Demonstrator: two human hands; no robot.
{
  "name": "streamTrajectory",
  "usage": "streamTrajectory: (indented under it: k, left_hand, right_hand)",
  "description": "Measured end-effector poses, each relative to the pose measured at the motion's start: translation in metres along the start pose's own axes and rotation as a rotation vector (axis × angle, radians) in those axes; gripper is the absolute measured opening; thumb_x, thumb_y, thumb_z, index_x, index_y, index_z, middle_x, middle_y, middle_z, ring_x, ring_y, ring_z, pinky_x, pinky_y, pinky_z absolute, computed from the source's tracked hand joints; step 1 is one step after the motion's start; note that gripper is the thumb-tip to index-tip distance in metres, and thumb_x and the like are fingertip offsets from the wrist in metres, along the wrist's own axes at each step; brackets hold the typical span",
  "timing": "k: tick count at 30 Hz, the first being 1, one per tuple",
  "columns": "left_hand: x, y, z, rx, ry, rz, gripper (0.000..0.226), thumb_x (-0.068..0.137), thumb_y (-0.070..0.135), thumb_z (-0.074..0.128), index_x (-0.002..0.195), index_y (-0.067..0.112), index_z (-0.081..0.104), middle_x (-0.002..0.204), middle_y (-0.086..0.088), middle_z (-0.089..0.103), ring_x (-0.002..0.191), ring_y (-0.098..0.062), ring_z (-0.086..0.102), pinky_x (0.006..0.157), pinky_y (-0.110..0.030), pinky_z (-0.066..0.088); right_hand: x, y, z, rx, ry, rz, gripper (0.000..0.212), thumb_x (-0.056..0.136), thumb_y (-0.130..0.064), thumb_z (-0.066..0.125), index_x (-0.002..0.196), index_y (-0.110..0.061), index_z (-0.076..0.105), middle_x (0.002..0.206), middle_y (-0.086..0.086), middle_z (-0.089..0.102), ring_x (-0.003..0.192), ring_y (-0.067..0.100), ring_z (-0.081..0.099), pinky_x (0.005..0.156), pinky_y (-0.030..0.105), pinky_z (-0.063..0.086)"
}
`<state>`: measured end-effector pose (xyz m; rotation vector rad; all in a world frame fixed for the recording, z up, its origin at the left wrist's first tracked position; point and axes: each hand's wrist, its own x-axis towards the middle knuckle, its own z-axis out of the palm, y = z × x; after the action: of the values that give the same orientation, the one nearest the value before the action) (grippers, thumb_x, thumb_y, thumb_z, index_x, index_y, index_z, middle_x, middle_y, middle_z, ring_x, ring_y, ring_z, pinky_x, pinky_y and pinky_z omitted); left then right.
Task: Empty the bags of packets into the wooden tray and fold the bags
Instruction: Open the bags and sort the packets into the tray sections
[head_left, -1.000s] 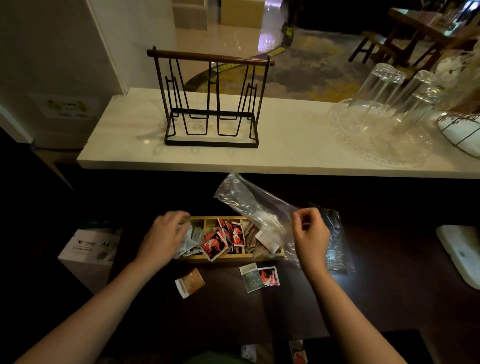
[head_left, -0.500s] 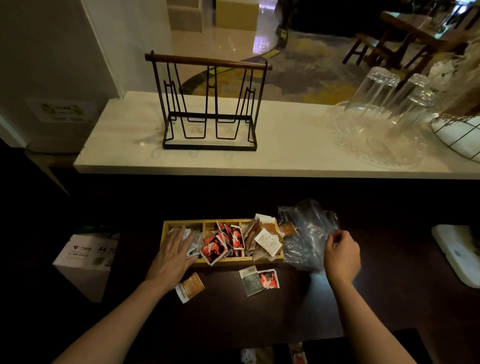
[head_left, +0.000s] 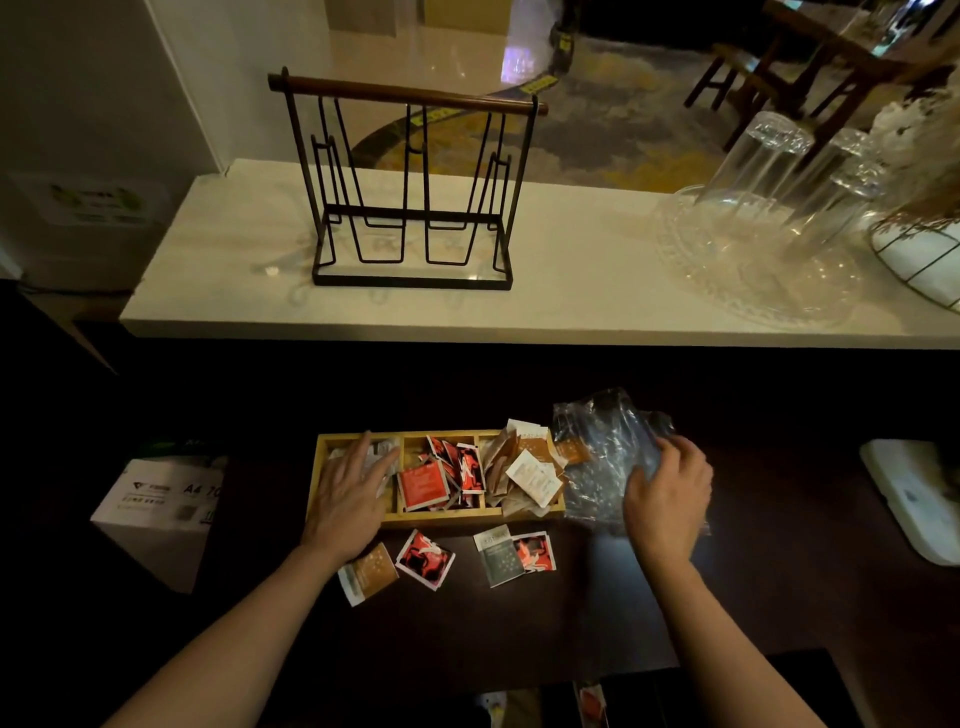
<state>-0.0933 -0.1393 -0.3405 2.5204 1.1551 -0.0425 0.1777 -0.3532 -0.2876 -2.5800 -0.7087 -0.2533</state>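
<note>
Since a moment ago, one more red packet (head_left: 426, 559) lies on the dark worktop (head_left: 519, 623). Crumpling could trap brown packets (one shows inside) in the bag (head_left: 597, 457) beside the wooden tray (head_left: 441, 519); right hand (head_left: 667, 501) fingers clamp it, left hand (head_left: 350, 493) lies flat, fingers spread.

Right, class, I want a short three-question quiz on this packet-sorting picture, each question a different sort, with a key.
1. True or false: the left hand rests over the left compartment of the three-compartment wooden tray.
2. Which lies under the right hand? A the crumpled clear plastic bag; B the black wire rack with a wooden handle; C the upturned clear drinking glasses.
3. Fill in: the loose packets on the dark table in front of the tray number ___.

Key: 1 true; 2 A; 3 four.
</note>
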Motion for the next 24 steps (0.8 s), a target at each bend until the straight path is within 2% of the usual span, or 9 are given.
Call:
streamTrajectory:
  k: [2,5,7,9,12,14,16,20,24]
  left_hand:
    - [-0.001,-0.002,-0.001,-0.03,-0.032,0.0,0.062,0.095,0.035,0.043,0.149,0.033,0.014,0.161,-0.004,-0.005,0.147,-0.023,-0.004,0.118,-0.04,0.002]
    - [-0.005,-0.003,-0.004,0.013,-0.021,0.02,0.069,0.087,0.057,0.027,0.148,0.027,0.023,0.16,-0.006,0.005,0.147,-0.025,0.003,0.116,-0.04,0.007]
    - [-0.014,-0.004,-0.006,0.023,0.078,0.034,0.069,0.083,0.054,0.025,0.141,0.02,0.038,0.155,-0.011,0.025,0.142,-0.03,0.023,0.112,-0.045,0.023]
    - [-0.029,-0.004,-0.009,-0.005,0.205,0.045,0.054,0.085,0.042,0.036,0.129,0.014,0.05,0.141,-0.012,0.042,0.129,-0.029,0.041,0.101,-0.046,0.043]
    - [-0.057,-0.006,-0.004,-0.042,0.313,0.128,0.029,0.082,0.026,0.051,0.106,0.013,0.059,0.116,-0.006,0.055,0.105,-0.019,0.051,0.08,-0.033,0.055]
    - [-0.074,-0.011,0.005,-0.023,0.228,0.218,0.024,0.076,0.021,0.068,0.097,0.017,0.06,0.103,0.002,0.056,0.093,-0.013,0.057,0.071,-0.019,0.05]
    - [-0.087,-0.014,0.015,0.025,0.069,0.244,0.041,0.062,0.024,0.083,0.097,0.02,0.061,0.102,0.005,0.058,0.086,-0.01,0.062,0.061,-0.014,0.049]
    - [-0.098,-0.021,0.03,0.116,-0.088,0.139,0.068,0.05,0.044,0.087,0.11,0.023,0.061,0.115,-0.001,0.065,0.098,-0.016,0.067,0.065,-0.025,0.058]
    - [-0.096,-0.019,0.034,0.167,-0.14,0.093,0.076,0.044,0.04,0.09,0.113,0.021,0.063,0.113,-0.002,0.066,0.098,-0.018,0.067,0.071,-0.029,0.058]
  right_hand:
    - [-0.008,-0.025,0.003,0.117,-0.04,-0.201,0.037,0.08,-0.002,0.064,0.117,0.0,0.058,0.124,0.018,0.053,0.114,0.032,0.051,0.096,0.042,0.048]
    - [-0.032,-0.072,0.009,0.285,-0.347,-0.377,0.035,0.086,-0.005,0.058,0.121,-0.007,0.056,0.126,0.008,0.052,0.111,0.019,0.055,0.096,0.032,0.05]
    - [-0.048,-0.098,0.017,0.313,-0.526,-0.388,0.037,0.093,-0.012,0.051,0.13,-0.014,0.049,0.132,0.0,0.049,0.112,0.012,0.056,0.098,0.028,0.049]
    - [-0.061,-0.119,0.03,0.301,-0.592,-0.392,0.04,0.097,-0.022,0.047,0.136,-0.017,0.041,0.137,0.0,0.045,0.115,0.013,0.055,0.099,0.032,0.05]
    - [-0.071,-0.138,0.047,0.288,-0.64,-0.355,0.049,0.097,-0.032,0.046,0.141,-0.015,0.033,0.144,0.004,0.039,0.128,0.02,0.045,0.105,0.034,0.042]
    - [-0.073,-0.144,0.058,0.262,-0.67,-0.301,0.055,0.096,-0.032,0.048,0.144,-0.014,0.028,0.147,0.008,0.035,0.133,0.025,0.038,0.109,0.037,0.037]
    - [-0.073,-0.149,0.066,0.241,-0.694,-0.277,0.06,0.095,-0.03,0.051,0.145,-0.013,0.025,0.147,0.012,0.035,0.134,0.029,0.036,0.109,0.04,0.036]
    - [-0.073,-0.159,0.079,0.255,-0.744,-0.303,0.061,0.093,-0.026,0.054,0.145,-0.011,0.027,0.143,0.015,0.042,0.128,0.033,0.044,0.104,0.042,0.041]
    - [-0.066,-0.156,0.086,0.15,-0.79,-0.29,0.06,0.09,-0.008,0.053,0.144,-0.011,0.028,0.143,0.016,0.038,0.127,0.034,0.044,0.101,0.042,0.044]
